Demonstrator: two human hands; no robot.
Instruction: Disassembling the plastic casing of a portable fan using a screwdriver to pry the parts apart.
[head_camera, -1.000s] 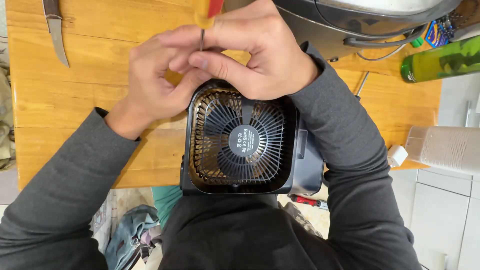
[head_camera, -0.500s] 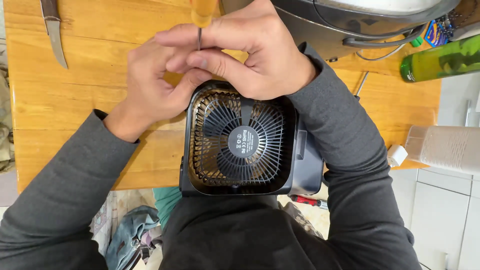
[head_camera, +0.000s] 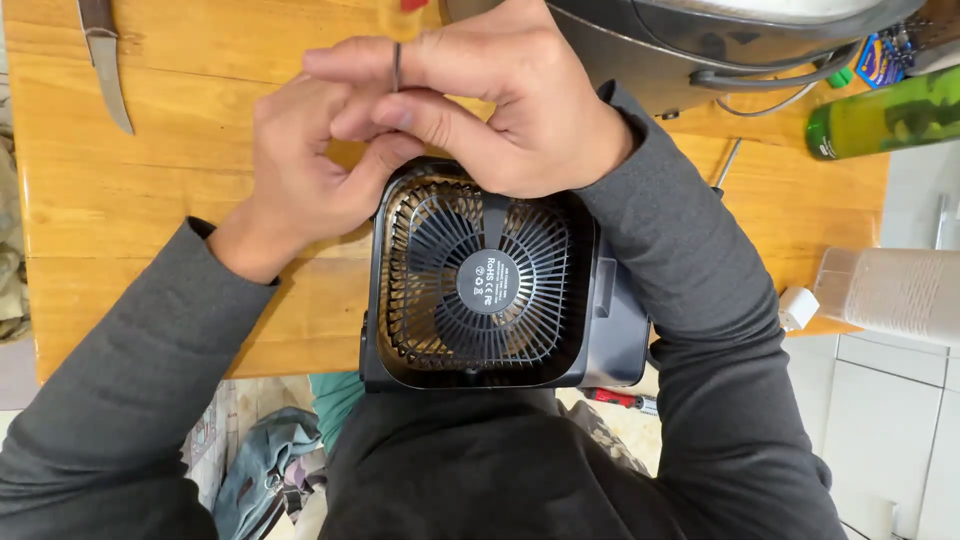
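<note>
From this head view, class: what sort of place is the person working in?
Probably a home kitchen table: a wooden tabletop with a knife, a green bottle and white cupboards beside it.

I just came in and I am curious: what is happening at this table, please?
A person in a grey sweater works on a small black fan lying grille-up at the edge of a wooden table. Both hands meet at the fan's top corner: the right hand and the left hand together grip a thin screwdriver with a yellow handle. A knife lies at the far left, a green bottle at the right.
</note>
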